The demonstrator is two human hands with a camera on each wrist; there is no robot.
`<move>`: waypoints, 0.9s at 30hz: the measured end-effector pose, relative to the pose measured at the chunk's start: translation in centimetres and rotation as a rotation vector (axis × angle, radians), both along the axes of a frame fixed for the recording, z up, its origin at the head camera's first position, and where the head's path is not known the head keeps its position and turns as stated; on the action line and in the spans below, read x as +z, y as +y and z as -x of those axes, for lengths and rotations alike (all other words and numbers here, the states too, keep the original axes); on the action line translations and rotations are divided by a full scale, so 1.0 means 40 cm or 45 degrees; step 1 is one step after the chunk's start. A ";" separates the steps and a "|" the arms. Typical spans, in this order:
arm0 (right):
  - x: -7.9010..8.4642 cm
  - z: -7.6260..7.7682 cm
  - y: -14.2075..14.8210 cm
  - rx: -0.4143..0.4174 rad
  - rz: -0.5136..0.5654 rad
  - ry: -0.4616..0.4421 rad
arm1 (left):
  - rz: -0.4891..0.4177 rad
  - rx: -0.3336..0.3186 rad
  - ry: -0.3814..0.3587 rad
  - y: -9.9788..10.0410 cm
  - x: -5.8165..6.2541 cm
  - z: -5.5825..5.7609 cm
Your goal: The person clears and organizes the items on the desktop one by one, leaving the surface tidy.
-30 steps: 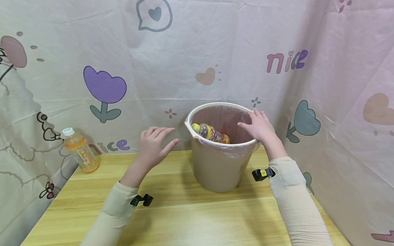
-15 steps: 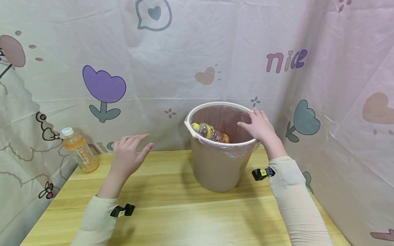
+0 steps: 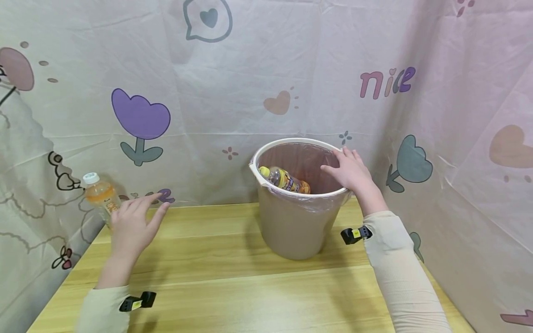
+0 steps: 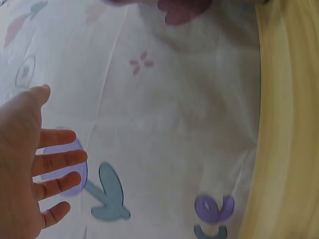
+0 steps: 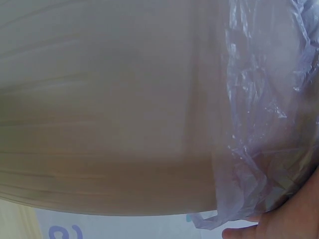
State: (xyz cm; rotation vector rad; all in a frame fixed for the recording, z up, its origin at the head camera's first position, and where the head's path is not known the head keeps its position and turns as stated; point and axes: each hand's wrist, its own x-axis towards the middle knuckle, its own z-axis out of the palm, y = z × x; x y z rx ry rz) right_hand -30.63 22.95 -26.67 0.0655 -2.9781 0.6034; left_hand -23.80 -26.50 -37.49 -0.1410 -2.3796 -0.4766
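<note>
At the left of the table stands a clear plastic bottle [image 3: 101,196] of orange drink with a white cap, tilted in the head view. My left hand [image 3: 132,226], fingers spread and thumb apart, overlaps its lower part there and holds nothing. In the left wrist view the same hand [image 4: 25,164] shows its fingers extended before the backdrop. A beige bin [image 3: 297,226] with a clear plastic liner [image 5: 259,99] stands right of centre. Inside leans a yellow-capped bottle [image 3: 287,180] with a yellow and purple label. My right hand [image 3: 351,171] rests on the bin's right rim, fingers extended.
A light wooden table [image 3: 233,296] carries the bin and the white-capped bottle. Behind and on both sides hangs a pale printed cloth [image 3: 225,92] with flowers, hearts and lettering. Each wrist bears a small black camera, one [image 3: 138,301] on the left sleeve.
My left hand has moved left, away from beside the bin, until it overlaps the white-capped bottle in the head view. My right hand and the bin have kept their places.
</note>
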 end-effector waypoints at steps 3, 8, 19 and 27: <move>0.002 0.000 0.000 -0.001 -0.011 -0.007 | -0.019 0.055 -0.057 -0.033 -0.004 -0.010; 0.003 0.000 -0.001 0.000 -0.028 -0.021 | -0.048 0.131 -0.140 -0.085 -0.017 -0.019; 0.009 -0.002 -0.002 0.000 -0.035 -0.036 | -0.059 0.287 -0.237 -0.182 -0.027 -0.013; 0.010 -0.003 -0.002 0.008 -0.029 -0.038 | -0.049 0.378 -0.358 -0.250 -0.023 0.005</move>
